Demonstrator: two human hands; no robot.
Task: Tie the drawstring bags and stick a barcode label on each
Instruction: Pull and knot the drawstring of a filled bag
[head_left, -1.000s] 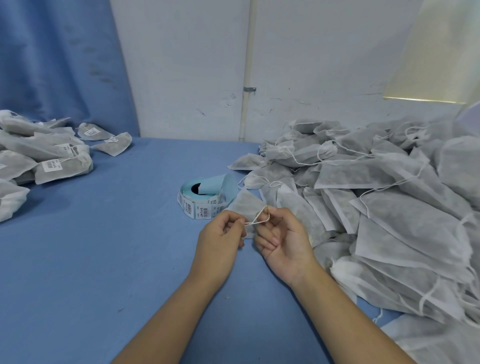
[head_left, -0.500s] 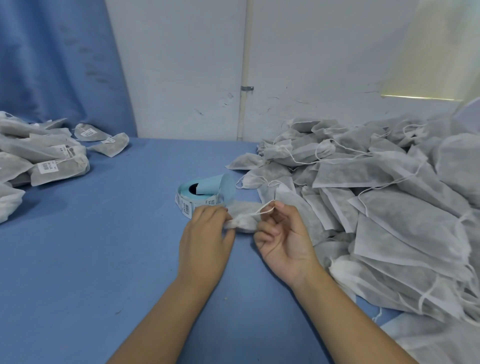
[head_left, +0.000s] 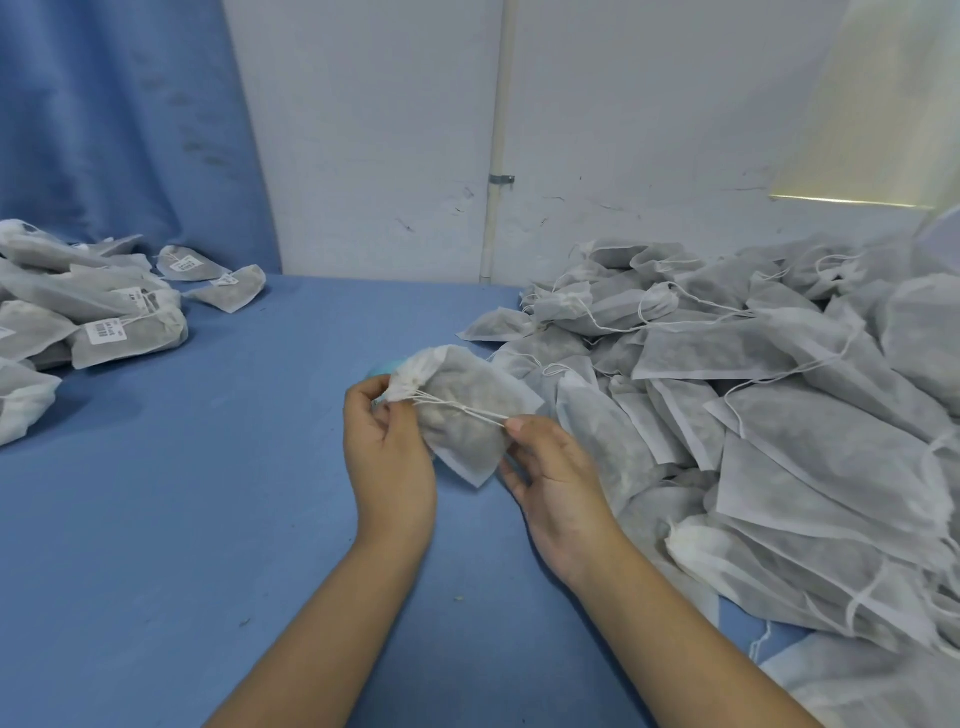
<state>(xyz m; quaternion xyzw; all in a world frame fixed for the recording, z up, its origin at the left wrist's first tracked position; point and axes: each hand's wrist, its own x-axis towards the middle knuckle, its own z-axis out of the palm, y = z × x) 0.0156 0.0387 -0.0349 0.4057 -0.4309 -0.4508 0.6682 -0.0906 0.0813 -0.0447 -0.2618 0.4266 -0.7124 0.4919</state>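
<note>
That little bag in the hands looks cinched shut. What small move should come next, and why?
Probably loop the drawstrings into a knot at the neck. The right hand pinches them taut, drawn away from the bag, whose gathered neck the left hand holds. The mouth is puckered closed, but no knot shows, and no label is visible on this side.

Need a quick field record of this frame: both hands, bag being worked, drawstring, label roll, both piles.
left hand: grips the gathered neck of the bag in work
right hand: pinches the drawstring, pulling it to the right
bag in work: between the hands, neck cinched, no label visible on it
drawstring: taut strands from neck to right thumb
label roll: only a teal sliver shows behind hand and bag
left pile: bags with barcode labels
right pile: bags without visible labels, strings loose
table: blue surface
</note>
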